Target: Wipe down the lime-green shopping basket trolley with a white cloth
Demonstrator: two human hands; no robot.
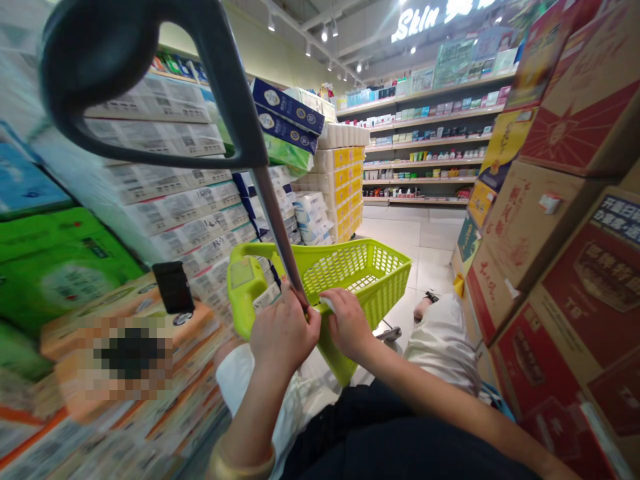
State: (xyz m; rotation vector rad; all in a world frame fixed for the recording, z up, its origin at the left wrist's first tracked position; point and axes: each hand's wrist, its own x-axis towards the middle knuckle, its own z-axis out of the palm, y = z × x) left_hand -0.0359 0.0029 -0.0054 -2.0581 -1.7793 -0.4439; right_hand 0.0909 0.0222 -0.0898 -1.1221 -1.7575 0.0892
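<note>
At the centre of the frame, low down, sits a lime-green shopping basket (367, 270), the wheeled kind, its mesh walls open and nothing visible inside it. It is tipped toward the person, who appears to be seated or crouched on the pale tiled floor (425, 240) with knees in white trousers (443, 347) either side of it.

From the near rim of the basket a dark metal handle shaft (273, 213) runs up and to the left, ending in a big black loop grip (100, 60) that fills the upper left of the frame, very close to the camera.

The left hand (283, 333) is clenched around the foot of that shaft, right where it meets the basket. The right hand (347, 323) lies just beside it, fingers curled over the near rim, pinching what looks like a small white piece; I cannot tell what that is.

My reading is that the step in hand is work on the handle's base: seating it, or freeing its catch. The next move would call for a steady hold on the rim while the shaft is slid or pressed straight along its own line, without twisting.

To the left of the frame rise stacked packs of tissue (170, 193), with green and orange cartons lower down. To the right stand red and brown cardboard boxes (565, 220). At the upper right, beyond the open floor, are shelves of bottles (430, 140).
</note>
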